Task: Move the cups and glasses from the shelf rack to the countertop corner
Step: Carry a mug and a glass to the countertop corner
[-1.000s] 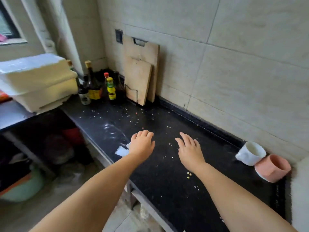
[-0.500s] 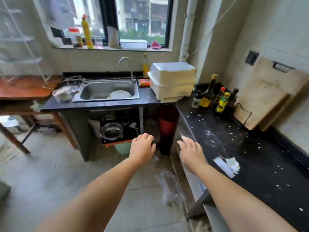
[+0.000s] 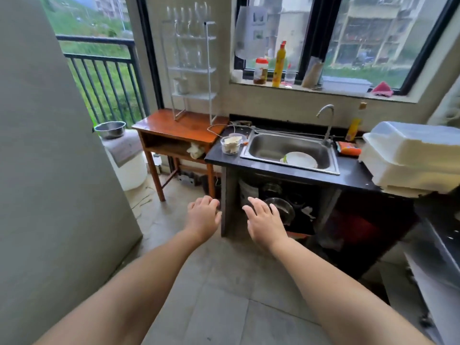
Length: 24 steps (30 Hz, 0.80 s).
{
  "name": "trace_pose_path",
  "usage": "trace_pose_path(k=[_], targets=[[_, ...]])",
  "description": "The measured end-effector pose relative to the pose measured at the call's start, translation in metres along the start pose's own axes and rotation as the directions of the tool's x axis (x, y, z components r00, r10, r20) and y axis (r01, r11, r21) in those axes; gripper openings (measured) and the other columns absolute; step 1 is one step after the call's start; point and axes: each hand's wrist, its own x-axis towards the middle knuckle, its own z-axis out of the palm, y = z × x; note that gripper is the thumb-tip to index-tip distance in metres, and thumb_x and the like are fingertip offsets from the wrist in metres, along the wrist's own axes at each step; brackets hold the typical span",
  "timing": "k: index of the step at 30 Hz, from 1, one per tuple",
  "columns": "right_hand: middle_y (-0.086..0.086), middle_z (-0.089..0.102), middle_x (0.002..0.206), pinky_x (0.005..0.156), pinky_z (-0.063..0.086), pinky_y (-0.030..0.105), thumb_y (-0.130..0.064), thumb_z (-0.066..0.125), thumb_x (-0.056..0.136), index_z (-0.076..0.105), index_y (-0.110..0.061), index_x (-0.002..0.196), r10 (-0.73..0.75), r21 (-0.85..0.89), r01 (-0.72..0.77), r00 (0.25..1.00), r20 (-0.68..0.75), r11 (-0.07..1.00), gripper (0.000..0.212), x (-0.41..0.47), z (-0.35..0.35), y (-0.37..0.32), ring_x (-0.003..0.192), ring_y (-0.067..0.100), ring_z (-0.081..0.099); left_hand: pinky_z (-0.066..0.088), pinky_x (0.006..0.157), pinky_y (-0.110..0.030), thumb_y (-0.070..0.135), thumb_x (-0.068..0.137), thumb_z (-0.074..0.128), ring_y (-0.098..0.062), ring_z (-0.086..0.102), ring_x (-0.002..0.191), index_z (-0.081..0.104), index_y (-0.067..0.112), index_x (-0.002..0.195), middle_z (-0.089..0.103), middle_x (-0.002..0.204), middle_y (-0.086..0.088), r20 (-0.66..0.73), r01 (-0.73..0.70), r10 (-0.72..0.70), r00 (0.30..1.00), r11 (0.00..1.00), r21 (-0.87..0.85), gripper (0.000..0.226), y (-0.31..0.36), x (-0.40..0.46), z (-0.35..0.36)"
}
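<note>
One white shelf rack [image 3: 191,68] stands upright, long axis vertical, on a wooden side table [image 3: 179,125] left of the sink [image 3: 288,150]. Its tiers hold blurred clear glasses [image 3: 189,23], too faint to count, and one cup [image 3: 181,85]. One plate [image 3: 300,160] lies in the sink. The left hand [image 3: 202,217] and right hand [image 3: 265,220] hover empty, fingers loosely spread.

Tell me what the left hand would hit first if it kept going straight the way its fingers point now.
Probably nothing close: the left hand, open and empty, points over bare floor toward the wooden side table carrying the white shelf rack. The table's front leg or edge looks likeliest first, though depth is hard to judge.
</note>
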Motion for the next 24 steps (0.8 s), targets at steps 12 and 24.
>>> trace_pose_path(k=[12,24], targets=[[0.003,0.012,0.161,0.12,0.009,0.05,-0.022,0.043,0.097,0.023,-0.024,0.149,-0.181,-0.034,0.182,0.983,0.04,0.983,0.056,0.202,0.015,-0.039,0.15,0.023,0.007,0.034,0.108,-0.035,0.034,0.098,0.041,-0.02,0.044,0.13,0.049,0.019,0.133,0.051,0.137,-0.002,-0.026,0.1,-0.099,0.995,0.995,0.028,0.039,-0.111,0.128,-0.025],[0.004,0.028,0.155,0.113,0.031,0.042,-0.026,0.036,0.1,0.031,-0.021,0.145,-0.148,0.053,0.145,0.987,0.055,0.988,0.046,0.438,0.012,-0.061,0.143,0.023,0.027,0.041,0.1,-0.036,0.033,0.096,0.042,-0.023,0.05,0.118,0.057,0.018,0.121,0.056,0.126,-0.002,-0.052,0.207,-0.211,0.976,0.975,-0.075,0.032,-0.232,0.318,-0.043]])
